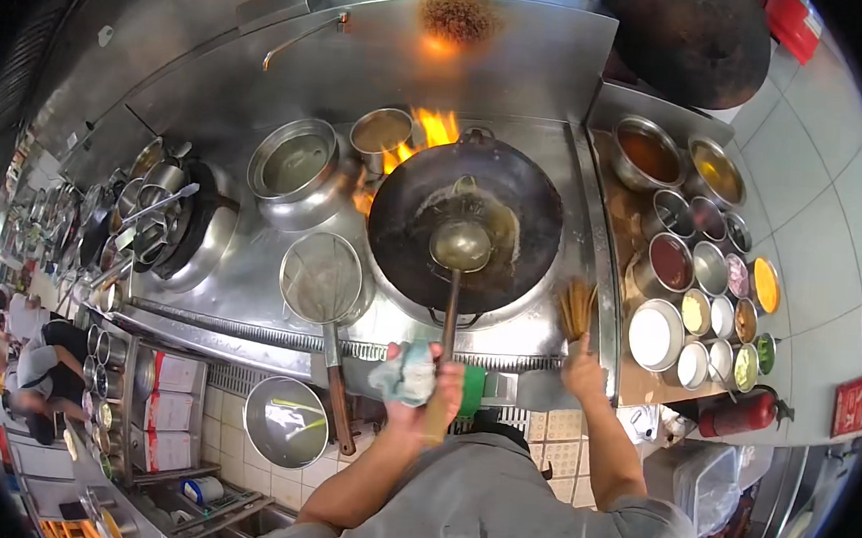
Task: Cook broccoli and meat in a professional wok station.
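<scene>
A long-handled ladle (pixel 459 247) and a folded, stained cloth (pixel 407 372) are both in my left hand (pixel 417 410), its fingers around the wooden handle. The ladle's bowl lies over the middle of a blackened wok (pixel 404 226), where a little oily liquid glistens. On the right side of the steel range, my right hand (pixel 585 376) grips the lower end of a bamboo wok brush (pixel 577 305), its bristles spread away from me. Flames (pixel 435 128) rise at the wok's far left rim.
Left of the wok are a wire strainer (pixel 322 276) on a pot and a water-filled pot (pixel 292 162). Seasoning containers (pixel 655 335) crowd the right counter (pixel 629 380). Below the range edge sits a steel bowl (pixel 285 431). People (pixel 38 361) are at far left.
</scene>
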### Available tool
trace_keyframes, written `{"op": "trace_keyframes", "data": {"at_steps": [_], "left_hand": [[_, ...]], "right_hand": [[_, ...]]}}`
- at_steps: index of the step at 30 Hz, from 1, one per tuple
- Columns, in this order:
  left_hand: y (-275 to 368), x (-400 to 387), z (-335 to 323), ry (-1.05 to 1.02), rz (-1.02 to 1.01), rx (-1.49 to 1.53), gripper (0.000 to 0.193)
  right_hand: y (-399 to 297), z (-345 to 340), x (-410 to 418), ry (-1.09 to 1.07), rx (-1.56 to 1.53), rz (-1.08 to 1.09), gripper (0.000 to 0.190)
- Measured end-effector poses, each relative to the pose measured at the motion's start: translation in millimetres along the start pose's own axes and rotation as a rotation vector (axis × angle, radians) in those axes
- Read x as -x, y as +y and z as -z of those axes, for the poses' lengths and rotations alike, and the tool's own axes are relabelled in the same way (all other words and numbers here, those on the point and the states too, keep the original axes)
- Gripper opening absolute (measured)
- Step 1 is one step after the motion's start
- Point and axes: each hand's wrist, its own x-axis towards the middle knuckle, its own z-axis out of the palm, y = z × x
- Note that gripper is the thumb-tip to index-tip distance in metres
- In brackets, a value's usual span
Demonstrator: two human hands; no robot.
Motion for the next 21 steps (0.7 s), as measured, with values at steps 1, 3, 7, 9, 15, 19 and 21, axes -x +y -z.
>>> {"op": "trace_keyframes", "data": {"at_steps": [1,3,7,9,15,19,21], "left_hand": [[1.5,5.0,-7.4,-0.006,-0.022,0.08,0.06],[3.7,3.8,-14.9,0.088,-0.108,0.031,0.06],[0.6,1.4,-16.6,0.085,-0.085,-0.024,0.062],[0.0,1.3,-13.9,0.096,-0.109,-0.023,0.062],[25.7,-17.3,-10.7,0.478,-0.275,-0.587,0.043],[34.0,20.8,-3.9,0.704,-0.339,-1.714,0.057],[35.7,52.3,-18.8,0.841,-0.309,-1.958,0.065]], "right_hand": [[-23.4,43.6,5.1,-0.115,-0.098,-0.02,0.086],[-35.0,99.2,20.6,0.063,-0.441,0.115,0.075],[-124.5,186.6,7.4,0.03,-0.616,0.369,0.058],[-184.4,170.8,-31.1,-0.038,-0.415,0.465,0.045],[-267.6,162.4,-124.9,-0.06,0.07,0.538,0.026],[-258.5,178.3,-104.6,-0.165,0.335,0.672,0.029],[-240.7,164.0,-95.5,-0.302,0.473,0.669,0.034]]}}
